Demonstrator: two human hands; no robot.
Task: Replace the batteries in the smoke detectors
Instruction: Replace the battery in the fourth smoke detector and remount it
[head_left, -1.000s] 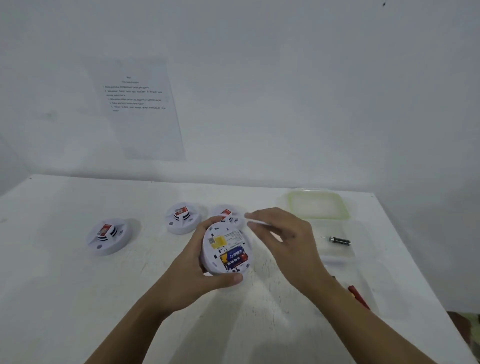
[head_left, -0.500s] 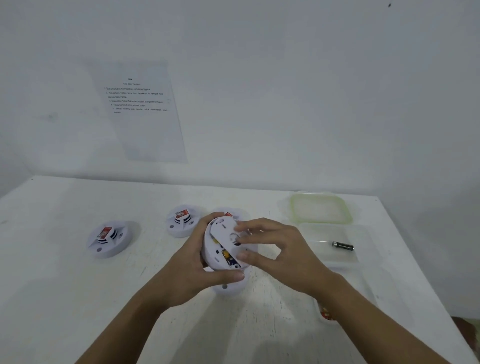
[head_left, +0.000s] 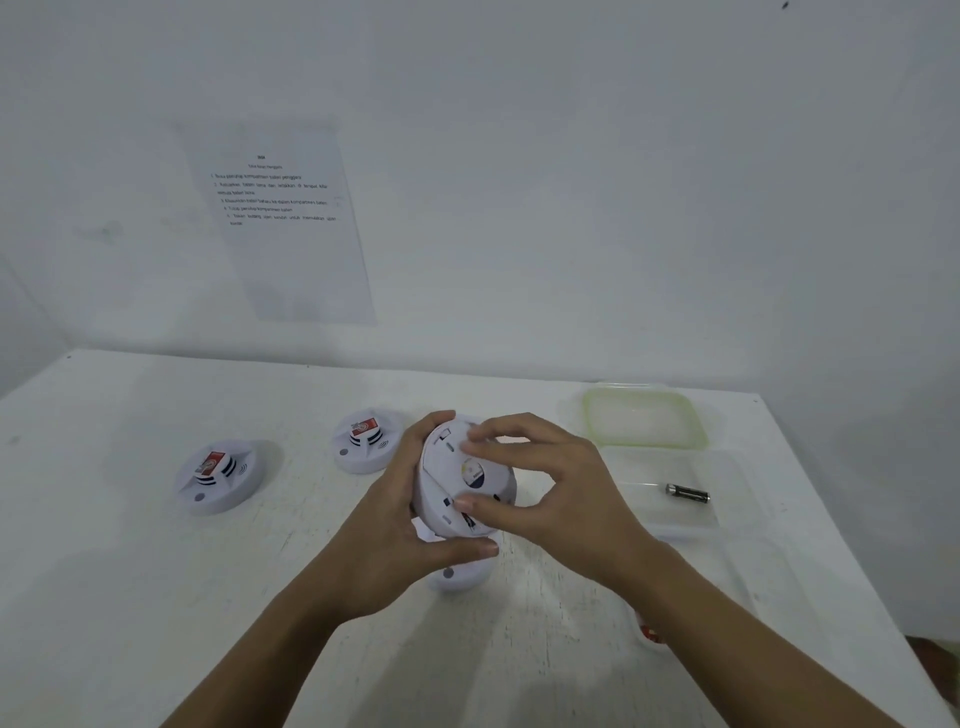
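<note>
The left hand (head_left: 387, 525) gripped the smoke detector (head_left: 457, 483) above the table (head_left: 130, 597), while the right hand (head_left: 550, 488) pinched its back cover (head_left: 447, 462) with curled fingers

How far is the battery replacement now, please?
Seemingly done: one battery lies in the clear tray. In hand: the left hand holds a detector; the right hand fits its back cover. Left: perhaps the leftmost detector and middle detector, face up on the table.

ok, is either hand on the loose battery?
No: the battery lies alone in the clear container, while the left hand and right hand both hold the smoke detector.
</note>
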